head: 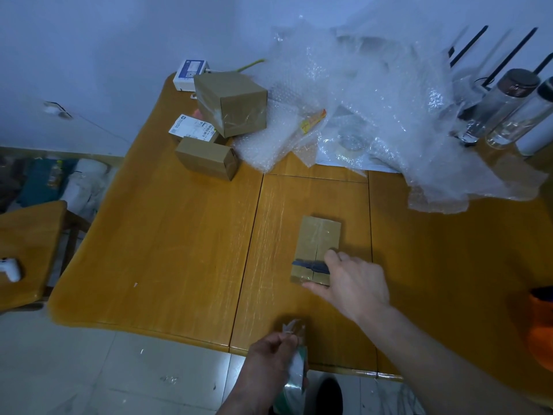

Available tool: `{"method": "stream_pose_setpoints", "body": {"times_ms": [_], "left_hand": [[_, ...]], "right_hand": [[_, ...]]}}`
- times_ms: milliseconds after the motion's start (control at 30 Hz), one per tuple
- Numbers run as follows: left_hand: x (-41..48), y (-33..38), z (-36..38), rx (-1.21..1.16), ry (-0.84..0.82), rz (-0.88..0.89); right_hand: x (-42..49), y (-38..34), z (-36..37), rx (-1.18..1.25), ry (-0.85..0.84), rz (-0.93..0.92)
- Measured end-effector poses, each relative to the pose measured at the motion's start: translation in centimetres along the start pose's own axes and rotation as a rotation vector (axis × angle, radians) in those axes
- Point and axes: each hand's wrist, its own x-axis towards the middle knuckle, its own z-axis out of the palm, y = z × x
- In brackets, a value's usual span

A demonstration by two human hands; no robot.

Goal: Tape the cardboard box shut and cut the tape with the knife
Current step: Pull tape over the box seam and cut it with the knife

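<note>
Brown cardboard box (319,235), dark blue-grey knife (311,265), orange-yellow wooden table (179,250).

right hand (354,283) extended forward, palm down, fingers spread and curled over what's under it – forearm runs back to lower right. left hand (269,359) low and close in, fingers pinched shut – wrist bent upward.

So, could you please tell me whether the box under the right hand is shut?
Shut: the cardboard box has its flaps lying flat, meeting at a centre seam.
</note>
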Motion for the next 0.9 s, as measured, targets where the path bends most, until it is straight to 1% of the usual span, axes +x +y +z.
{"method": "stream_pose_setpoints", "body": {"times_ms": [233, 433, 667, 767, 900], "left_hand": [[0.1, -0.4, -0.4, 0.007, 0.016, -0.011], [-0.5, -0.3, -0.2, -0.025, 0.028, -0.002], [-1.0, 0.0, 0.1, -0.053, 0.020, 0.014], [-1.1, 0.1, 0.0, -0.048, 0.026, 0.029], [-1.5, 0.2, 0.0, -0.044, -0.007, 0.021]], "right_hand": [[-0.1, -0.4, 0.6, 0.012, -0.016, 0.056], [-0.3, -0.1, -0.7, 0.017, -0.045, 0.055], [-0.1, -0.8, -0.6, -0.008, -0.001, 0.079], [-0.2, -0.7, -0.1, -0.005, -0.028, 0.088], [-0.5, -0.8, 0.2, 0.036, -0.060, 0.116]]}}
